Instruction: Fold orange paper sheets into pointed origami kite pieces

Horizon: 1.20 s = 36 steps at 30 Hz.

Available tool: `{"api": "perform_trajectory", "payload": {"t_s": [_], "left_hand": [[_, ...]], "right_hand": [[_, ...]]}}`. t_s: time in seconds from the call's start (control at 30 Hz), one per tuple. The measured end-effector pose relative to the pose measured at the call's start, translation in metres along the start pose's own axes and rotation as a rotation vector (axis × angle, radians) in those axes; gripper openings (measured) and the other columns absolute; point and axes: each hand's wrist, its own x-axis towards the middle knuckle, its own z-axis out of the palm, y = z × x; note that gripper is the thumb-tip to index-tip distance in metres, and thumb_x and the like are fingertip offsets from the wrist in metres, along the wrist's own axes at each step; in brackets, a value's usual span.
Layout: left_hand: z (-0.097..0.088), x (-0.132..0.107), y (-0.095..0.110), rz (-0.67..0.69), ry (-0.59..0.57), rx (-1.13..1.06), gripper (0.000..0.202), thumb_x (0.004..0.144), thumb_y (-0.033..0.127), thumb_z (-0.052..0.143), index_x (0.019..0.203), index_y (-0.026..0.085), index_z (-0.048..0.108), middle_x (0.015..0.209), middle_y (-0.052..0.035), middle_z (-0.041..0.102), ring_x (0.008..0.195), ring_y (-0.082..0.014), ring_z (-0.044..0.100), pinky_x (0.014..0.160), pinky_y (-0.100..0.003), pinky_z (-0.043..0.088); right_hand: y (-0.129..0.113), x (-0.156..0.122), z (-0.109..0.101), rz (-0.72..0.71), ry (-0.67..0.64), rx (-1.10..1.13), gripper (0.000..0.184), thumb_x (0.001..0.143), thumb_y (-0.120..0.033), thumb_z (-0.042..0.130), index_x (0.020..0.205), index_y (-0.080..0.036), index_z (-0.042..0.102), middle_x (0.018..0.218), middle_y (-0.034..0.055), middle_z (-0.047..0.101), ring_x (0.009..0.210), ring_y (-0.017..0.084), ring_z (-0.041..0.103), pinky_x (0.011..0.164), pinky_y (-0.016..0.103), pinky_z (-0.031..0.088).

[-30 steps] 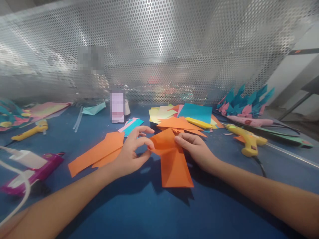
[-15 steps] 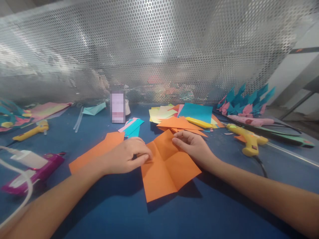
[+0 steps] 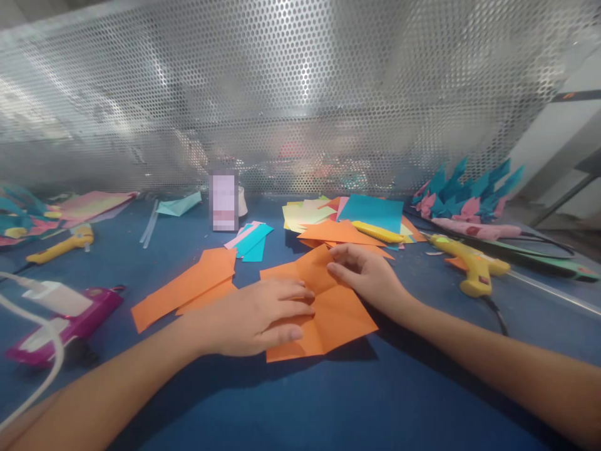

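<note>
A creased orange sheet of paper point(image 3: 345, 319) lies in front of me on the blue table, its folds crossing near the middle. Across its left part rests my left hand point(image 3: 267, 313), palm down with the fingers stretched out. My right hand point(image 3: 364, 269) holds the far right edge of the sheet between thumb and curled fingers. Partly behind my left wrist are orange paper strips point(image 3: 188, 285), one overlapping another.
Behind lie blue and pink paper strips point(image 3: 256, 240), stacked coloured papers point(image 3: 370, 213) and a yellow cutter point(image 3: 378, 232). A yellow glue gun point(image 3: 476, 269) is at right, a magenta power strip point(image 3: 101, 310) at left. A phone point(image 3: 224, 200) stands before the perforated metal panel point(image 3: 282, 94).
My left hand has gone from curled fingers at the sheet's left side to lying flat over it. The sheet's left part has flattened. My right hand keeps its hold.
</note>
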Motion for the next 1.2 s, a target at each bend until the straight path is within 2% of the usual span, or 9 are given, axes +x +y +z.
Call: {"api": "perform_trajectory", "payload": {"t_s": [0.13,0.23,0.3,0.37,0.57,0.8,0.93,1.03,1.2], "left_hand": [[0.004,0.002,0.003,0.010,0.035,0.016,0.040,0.090,0.039,0.052,0.127,0.022,0.053,0.135,-0.0092,0.049,0.123,-0.0268,0.046,0.102,-0.038,0.039],[0.007,0.003,0.005,0.019,0.063,0.028,0.039,0.088,0.040,0.055,0.124,0.024,0.055,0.131,-0.0097,0.050,0.121,-0.0276,0.046,0.101,-0.038,0.040],[0.010,0.003,0.005,-0.007,0.056,0.028,0.042,0.089,0.043,0.054,0.127,0.025,0.053,0.132,-0.0101,0.048,0.122,-0.0285,0.044,0.100,-0.039,0.041],[0.012,0.002,0.005,-0.044,0.045,0.033,0.048,0.089,0.048,0.051,0.132,0.026,0.047,0.134,-0.0109,0.045,0.126,-0.0313,0.041,0.100,-0.044,0.041],[0.020,0.002,0.003,-0.103,0.019,0.071,0.060,0.087,0.061,0.043,0.139,0.032,0.036,0.144,-0.0109,0.035,0.137,-0.0416,0.018,0.103,-0.061,0.031],[0.027,0.005,0.007,-0.181,0.033,0.065,0.066,0.086,0.066,0.041,0.139,0.027,0.037,0.150,-0.0132,0.027,0.137,-0.0447,0.016,0.104,-0.065,0.025],[0.032,0.004,0.004,-0.270,0.122,0.015,0.055,0.093,0.053,0.038,0.133,0.015,0.041,0.148,-0.0175,0.030,0.137,-0.0365,0.025,0.106,-0.056,0.032],[0.032,0.003,-0.002,-0.306,0.214,-0.007,0.035,0.097,0.038,0.036,0.124,0.017,0.044,0.143,-0.0151,0.038,0.129,-0.0276,0.040,0.103,-0.046,0.040],[0.033,0.003,-0.005,-0.252,0.272,0.023,0.028,0.092,0.028,0.045,0.118,0.020,0.045,0.138,-0.0127,0.041,0.122,-0.0266,0.047,0.098,-0.043,0.045]], "right_hand": [[0.000,-0.002,-0.002,-0.083,-0.007,-0.113,0.035,0.078,-0.028,0.058,0.111,-0.017,0.056,0.092,0.0065,0.067,0.079,0.019,0.063,0.073,0.034,0.051],[-0.003,-0.003,-0.004,-0.166,-0.037,-0.283,0.053,0.078,-0.019,0.055,0.130,-0.018,0.047,0.105,0.0094,0.066,0.086,0.021,0.063,0.078,0.038,0.051],[-0.005,-0.002,-0.004,-0.204,-0.054,-0.330,0.058,0.077,-0.015,0.053,0.134,-0.019,0.043,0.118,0.0108,0.062,0.098,0.023,0.062,0.085,0.041,0.050],[-0.006,-0.002,-0.004,-0.239,-0.066,-0.335,0.054,0.077,-0.012,0.052,0.130,-0.020,0.047,0.124,0.0100,0.060,0.106,0.024,0.059,0.089,0.041,0.049],[-0.008,0.000,-0.009,-0.291,-0.082,-0.418,0.019,0.083,-0.020,0.055,0.099,-0.019,0.064,0.101,0.0069,0.070,0.092,0.022,0.065,0.082,0.037,0.052],[-0.012,-0.001,-0.010,-0.553,-0.140,-0.581,0.030,0.089,-0.016,0.044,0.112,-0.017,0.064,0.119,0.0108,0.064,0.112,0.024,0.058,0.096,0.043,0.047],[-0.010,-0.006,-0.002,-0.659,-0.220,-0.630,0.034,0.090,-0.011,0.040,0.115,-0.016,0.062,0.120,0.0118,0.063,0.110,0.022,0.059,0.091,0.040,0.051],[-0.009,-0.007,0.001,-0.703,-0.270,-0.632,0.034,0.090,-0.010,0.038,0.114,-0.017,0.062,0.115,0.0099,0.066,0.103,0.020,0.062,0.088,0.038,0.052],[-0.012,-0.008,0.000,-0.673,-0.342,-0.617,0.031,0.091,-0.011,0.036,0.104,-0.018,0.064,0.104,0.0076,0.069,0.096,0.019,0.063,0.083,0.034,0.053]]}}
